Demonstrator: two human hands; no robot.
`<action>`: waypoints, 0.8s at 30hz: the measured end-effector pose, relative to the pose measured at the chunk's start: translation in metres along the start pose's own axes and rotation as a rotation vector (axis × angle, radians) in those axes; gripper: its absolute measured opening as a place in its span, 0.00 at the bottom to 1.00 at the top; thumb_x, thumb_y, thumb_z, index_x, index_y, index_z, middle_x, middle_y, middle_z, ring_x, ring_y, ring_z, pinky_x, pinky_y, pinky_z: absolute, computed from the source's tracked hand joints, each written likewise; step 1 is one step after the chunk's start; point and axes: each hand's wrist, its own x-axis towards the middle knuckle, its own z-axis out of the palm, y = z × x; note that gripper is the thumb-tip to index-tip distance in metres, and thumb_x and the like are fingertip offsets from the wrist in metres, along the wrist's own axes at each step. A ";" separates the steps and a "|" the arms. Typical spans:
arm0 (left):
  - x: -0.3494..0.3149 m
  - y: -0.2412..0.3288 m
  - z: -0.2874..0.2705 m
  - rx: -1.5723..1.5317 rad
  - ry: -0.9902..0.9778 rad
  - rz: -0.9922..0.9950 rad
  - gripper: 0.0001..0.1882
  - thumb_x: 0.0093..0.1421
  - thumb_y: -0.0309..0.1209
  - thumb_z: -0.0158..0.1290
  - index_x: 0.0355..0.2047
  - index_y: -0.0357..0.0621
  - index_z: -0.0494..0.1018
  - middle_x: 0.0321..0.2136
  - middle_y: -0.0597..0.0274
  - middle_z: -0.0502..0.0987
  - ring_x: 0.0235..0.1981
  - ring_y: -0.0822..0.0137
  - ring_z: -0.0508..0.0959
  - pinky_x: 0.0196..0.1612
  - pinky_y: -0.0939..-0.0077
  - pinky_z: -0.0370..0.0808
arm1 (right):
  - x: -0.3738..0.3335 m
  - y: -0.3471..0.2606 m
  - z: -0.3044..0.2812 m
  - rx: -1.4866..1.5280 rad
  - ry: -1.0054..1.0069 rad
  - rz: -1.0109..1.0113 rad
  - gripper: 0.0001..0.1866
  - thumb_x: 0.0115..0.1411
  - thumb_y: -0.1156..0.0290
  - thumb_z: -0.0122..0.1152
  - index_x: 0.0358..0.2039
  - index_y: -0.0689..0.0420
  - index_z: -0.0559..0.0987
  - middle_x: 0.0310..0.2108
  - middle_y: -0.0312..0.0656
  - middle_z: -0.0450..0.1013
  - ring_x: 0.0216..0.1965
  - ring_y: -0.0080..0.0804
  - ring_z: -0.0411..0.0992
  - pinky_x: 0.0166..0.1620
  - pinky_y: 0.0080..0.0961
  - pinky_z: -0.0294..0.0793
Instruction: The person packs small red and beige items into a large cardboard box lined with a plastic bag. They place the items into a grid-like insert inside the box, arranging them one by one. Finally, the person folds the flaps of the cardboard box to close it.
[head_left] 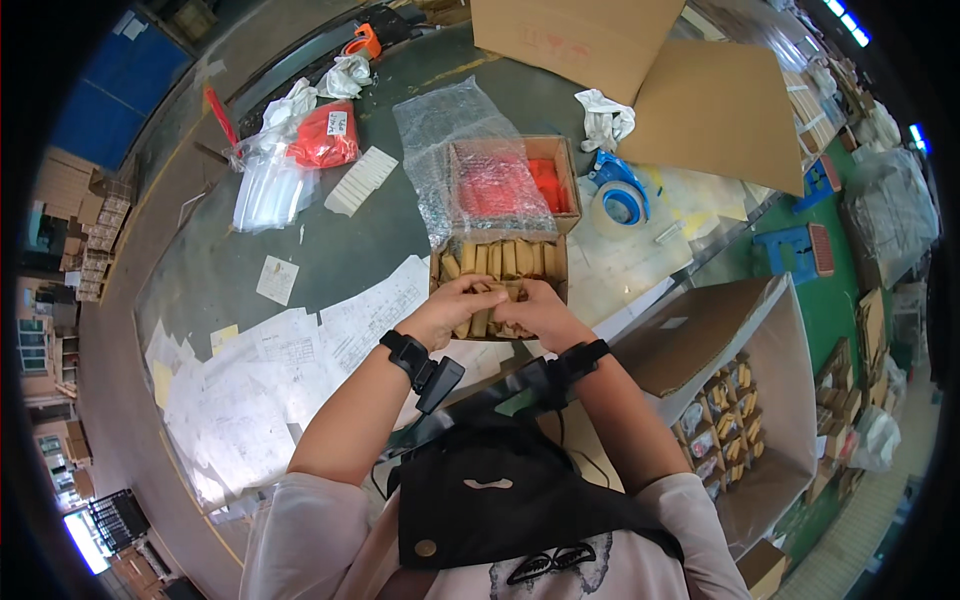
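In front of me is an open cardboard box (435,275) filled with small brown paper-like packets (495,258), most standing upright side by side. Both hands are over its near half. My left hand (448,312) has curled fingers, with the thumb toward the middle. Close beside it, my right hand (545,314) is closed too, its fingertips almost meeting the left ones. Between them they grip a brown packet (514,291), mostly hidden by the fingers. Directly behind stands a second cardboard box (568,222) with red bags (545,182) inside, partly covered by bubble wrap (450,125).
Paper sheets (270,375) spread over the table's left side. A blue tape dispenser (622,195) stands right of the boxes. Back left are a red bag (325,138) and clear plastic bags (275,200). A large open carton (770,430) of packets stands at my right.
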 end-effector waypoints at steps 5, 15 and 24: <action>-0.001 0.006 -0.011 -0.320 -0.127 0.001 0.24 0.62 0.41 0.55 0.54 0.44 0.65 0.45 0.59 0.74 0.46 0.65 0.75 0.50 0.67 0.73 | 0.007 -0.020 0.021 0.192 -0.049 0.004 0.08 0.55 0.72 0.56 0.34 0.62 0.75 0.23 0.32 0.70 0.21 0.22 0.67 0.23 0.22 0.63; 0.019 -0.030 -0.012 -0.009 -0.167 0.730 0.27 0.63 0.43 0.45 0.59 0.44 0.60 0.55 0.54 0.68 0.56 0.57 0.68 0.58 0.62 0.67 | -0.011 -0.026 0.040 -0.460 0.530 -0.793 0.26 0.48 0.66 0.55 0.49 0.60 0.70 0.41 0.54 0.67 0.45 0.53 0.63 0.49 0.42 0.63; -0.049 0.004 0.202 -0.585 -1.039 -0.041 0.19 0.61 0.38 0.53 0.51 0.58 0.63 0.51 0.55 0.60 0.52 0.56 0.69 0.39 0.62 0.80 | -0.336 0.028 -0.078 0.935 0.553 -0.381 0.26 0.60 0.73 0.53 0.59 0.50 0.63 0.43 0.37 0.68 0.42 0.25 0.70 0.43 0.33 0.76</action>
